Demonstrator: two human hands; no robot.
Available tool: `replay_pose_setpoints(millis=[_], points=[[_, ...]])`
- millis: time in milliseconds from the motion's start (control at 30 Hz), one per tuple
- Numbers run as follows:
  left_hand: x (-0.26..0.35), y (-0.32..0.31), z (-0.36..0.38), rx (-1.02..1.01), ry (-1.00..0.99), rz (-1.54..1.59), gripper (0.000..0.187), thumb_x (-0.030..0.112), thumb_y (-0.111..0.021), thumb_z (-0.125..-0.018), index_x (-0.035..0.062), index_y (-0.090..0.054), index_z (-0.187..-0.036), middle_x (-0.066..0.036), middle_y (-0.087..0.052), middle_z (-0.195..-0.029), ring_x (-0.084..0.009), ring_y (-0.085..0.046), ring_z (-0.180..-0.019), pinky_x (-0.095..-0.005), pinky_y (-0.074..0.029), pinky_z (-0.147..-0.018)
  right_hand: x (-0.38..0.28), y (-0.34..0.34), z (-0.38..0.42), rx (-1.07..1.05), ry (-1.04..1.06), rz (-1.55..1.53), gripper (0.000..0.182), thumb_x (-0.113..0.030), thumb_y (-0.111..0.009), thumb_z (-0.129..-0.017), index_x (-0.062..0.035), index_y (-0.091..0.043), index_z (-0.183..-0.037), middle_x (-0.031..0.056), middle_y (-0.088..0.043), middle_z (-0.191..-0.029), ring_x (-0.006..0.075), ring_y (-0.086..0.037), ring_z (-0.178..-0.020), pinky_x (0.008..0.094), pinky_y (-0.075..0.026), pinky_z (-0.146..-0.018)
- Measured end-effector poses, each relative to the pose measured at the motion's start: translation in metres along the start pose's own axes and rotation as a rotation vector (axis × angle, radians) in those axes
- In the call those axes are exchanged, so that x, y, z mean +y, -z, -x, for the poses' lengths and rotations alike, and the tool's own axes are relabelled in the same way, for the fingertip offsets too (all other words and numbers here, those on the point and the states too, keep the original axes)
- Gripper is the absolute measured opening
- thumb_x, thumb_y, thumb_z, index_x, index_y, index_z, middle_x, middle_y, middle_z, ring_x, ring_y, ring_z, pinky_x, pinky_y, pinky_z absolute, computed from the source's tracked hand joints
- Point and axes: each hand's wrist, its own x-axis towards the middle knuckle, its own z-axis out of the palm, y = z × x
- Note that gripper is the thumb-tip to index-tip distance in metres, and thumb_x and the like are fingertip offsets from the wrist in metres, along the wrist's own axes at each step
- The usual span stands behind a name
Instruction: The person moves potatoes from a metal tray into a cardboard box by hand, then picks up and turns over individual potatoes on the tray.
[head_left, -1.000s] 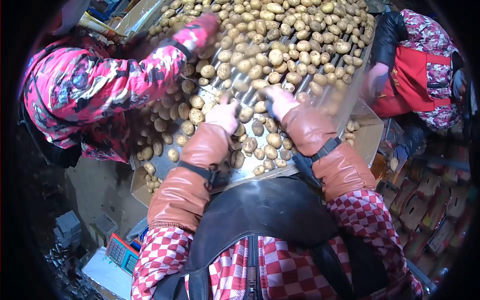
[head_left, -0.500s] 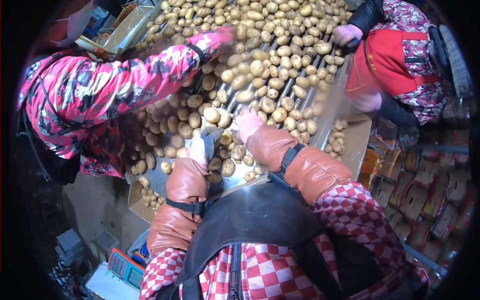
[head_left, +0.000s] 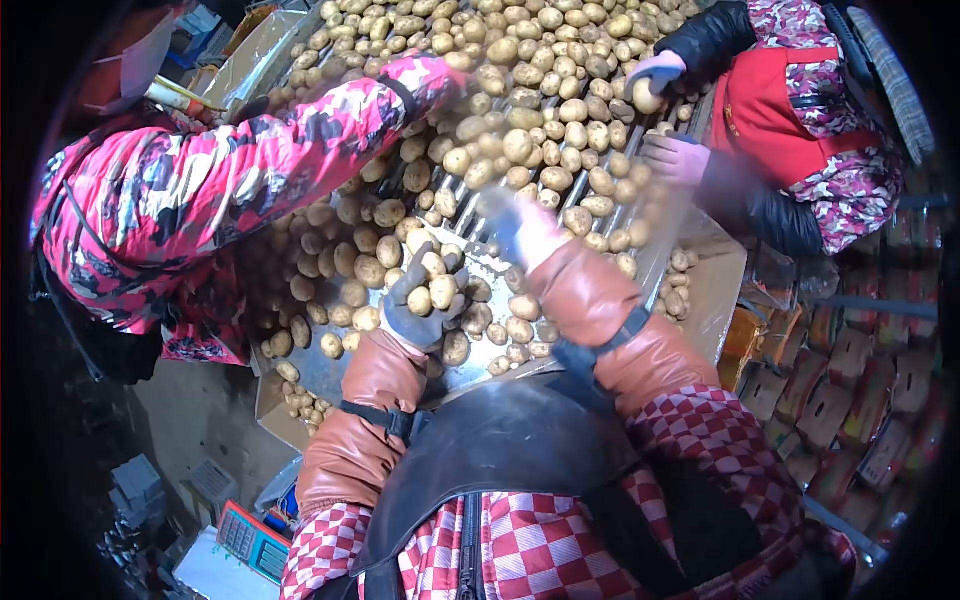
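Observation:
My left hand (head_left: 408, 320), in a grey-palmed glove, is turned palm up at the near end of the sorting surface. Its fingers curl around several potatoes (head_left: 442, 291). Farther forward and to the right, my right hand (head_left: 522, 228) reaches over the metal bars, near more potatoes (head_left: 578, 220). Motion smears its fingers, so I cannot see whether it holds anything. Loose potatoes (head_left: 519, 330) lie between my forearms on the pale metal plate (head_left: 480, 357).
A person in a pink patterned sleeve (head_left: 280, 150) leans in from the left. On the right, another person's gloved hand (head_left: 675, 158) is near the bars, the other on a potato. Cardboard boxes (head_left: 722, 285) flank the surface. An orange-edged scale (head_left: 250, 540) stands lower left.
My left hand has turned palm up and now cradles potatoes. My right hand has moved slightly right and is blurred. The person at right has brought both hands over the potatoes.

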Motion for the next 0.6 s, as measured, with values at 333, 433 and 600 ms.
replay_pose_setpoints(millis=[333, 433, 600], points=[[-0.002, 0.012, -0.021, -0.024, 0.094, 0.097, 0.045, 0.031, -0.057, -0.096, 0.0100, -0.047, -0.134, -0.011, -0.056, -0.127, -0.0327, -0.058, -0.112, -0.0430, -0.056, -0.076, -0.060, 0.061, -0.086, 0.586, -0.121, 1.675, 0.038, -0.023, -0.061, -0.084, -0.0153, -0.060, -0.122, 0.0130, -0.050, -0.129, 0.0360, -0.049, -0.118, 0.0501, -0.043, -0.099], [-0.004, 0.013, -0.024, -0.049, 0.132, 0.094, 0.047, 0.032, -0.057, -0.096, 0.0090, -0.046, -0.136, -0.011, -0.056, -0.128, -0.0335, -0.058, -0.112, -0.0447, -0.055, -0.078, -0.063, 0.046, -0.062, 0.489, -0.182, 1.624, 0.037, -0.020, -0.059, -0.086, -0.0118, -0.059, -0.122, 0.0141, -0.051, -0.129, 0.0366, -0.050, -0.118, 0.0487, -0.046, -0.097], [-0.005, 0.007, -0.024, -0.061, 0.120, 0.060, 0.048, 0.036, -0.054, -0.097, 0.0122, -0.045, -0.138, -0.013, -0.051, -0.139, -0.0337, -0.054, -0.122, -0.0468, -0.054, -0.081, -0.033, 0.051, -0.073, 0.382, -0.129, 1.545, 0.034, -0.021, -0.057, -0.087, -0.0103, -0.061, -0.119, 0.0157, -0.058, -0.122, 0.0361, -0.056, -0.112, 0.0475, -0.046, -0.097]])
